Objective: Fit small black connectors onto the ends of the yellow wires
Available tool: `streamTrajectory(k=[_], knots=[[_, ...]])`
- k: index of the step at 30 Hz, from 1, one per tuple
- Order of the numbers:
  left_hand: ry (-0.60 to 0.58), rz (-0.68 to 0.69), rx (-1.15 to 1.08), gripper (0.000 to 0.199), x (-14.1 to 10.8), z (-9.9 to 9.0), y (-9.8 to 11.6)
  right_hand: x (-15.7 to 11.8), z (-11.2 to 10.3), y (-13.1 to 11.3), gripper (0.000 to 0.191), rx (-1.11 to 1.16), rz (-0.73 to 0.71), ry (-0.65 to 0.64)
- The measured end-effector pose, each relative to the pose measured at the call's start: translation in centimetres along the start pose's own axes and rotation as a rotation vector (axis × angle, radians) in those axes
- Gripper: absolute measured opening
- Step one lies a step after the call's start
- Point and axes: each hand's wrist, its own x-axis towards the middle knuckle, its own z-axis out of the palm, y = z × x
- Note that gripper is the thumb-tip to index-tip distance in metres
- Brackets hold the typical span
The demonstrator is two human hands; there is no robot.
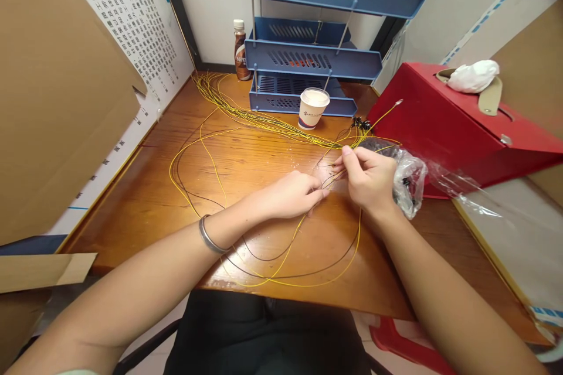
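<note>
Thin yellow and black wires (pixel 288 252) loop over the wooden table and run up into both of my hands. My left hand (pixel 294 194) is closed in a pinch on these wires, low over the table. Close by on the right, my right hand (pixel 369 176) pinches wires between thumb and fingers; the exact ends are hidden by the fingers. Behind the hands lies a long bundle of yellow and black wires (pixel 264 120), with black connectors (pixel 361 125) at its right end. One yellow wire with a pale tip (pixel 398 102) sticks up there.
A paper cup (pixel 313 110) stands before a blue tiered rack (pixel 314 58), with a brown drink bottle (pixel 241 53) beside it. To the right are a clear plastic bag (pixel 411 184) and a red box (pixel 422 123) bearing a crumpled white tissue (pixel 474 76). Cardboard (pixel 57 99) borders the left.
</note>
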Motion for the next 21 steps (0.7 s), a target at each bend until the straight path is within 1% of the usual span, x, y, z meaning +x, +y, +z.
streamTrajectory(k=[3,5,6,9,11,12,13,15,18,21], knots=[[-0.001,0.009,-0.001,0.040,0.0,0.0,0.0,-0.5,0.6,-0.6,0.039,-0.027,-0.060,-0.090],[-0.003,0.009,0.001,0.040,0.0,0.0,0.1,-0.6,0.6,-0.6,0.039,-0.036,-0.077,-0.098],[-0.002,0.005,0.006,0.041,0.0,0.0,0.1,-0.5,0.5,-0.5,0.039,-0.038,-0.071,-0.079],[0.007,-0.007,0.024,0.038,0.0,0.0,0.0,0.2,-0.5,0.2,0.039,-0.001,0.002,0.035],[0.012,0.011,0.019,0.031,-0.2,-0.1,0.0,0.8,-1.2,0.4,0.037,0.037,0.057,0.159],[0.010,0.026,0.018,0.027,-0.3,-0.1,0.1,1.0,-1.5,0.5,0.037,0.050,0.058,0.229],[0.003,0.043,0.028,0.027,-0.4,-0.1,0.2,1.3,-1.7,0.4,0.037,0.066,0.054,0.294],[-0.021,0.082,0.091,0.035,-0.7,-0.1,0.4,1.5,-1.9,0.2,0.038,0.086,0.040,0.396],[-0.067,0.151,0.260,0.044,-1.4,0.3,1.1,1.5,-1.8,-0.3,0.040,0.110,0.015,0.463],[-0.125,0.291,0.427,0.047,-2.0,1.1,1.7,1.3,-1.6,-0.4,0.040,0.128,0.001,0.450]])
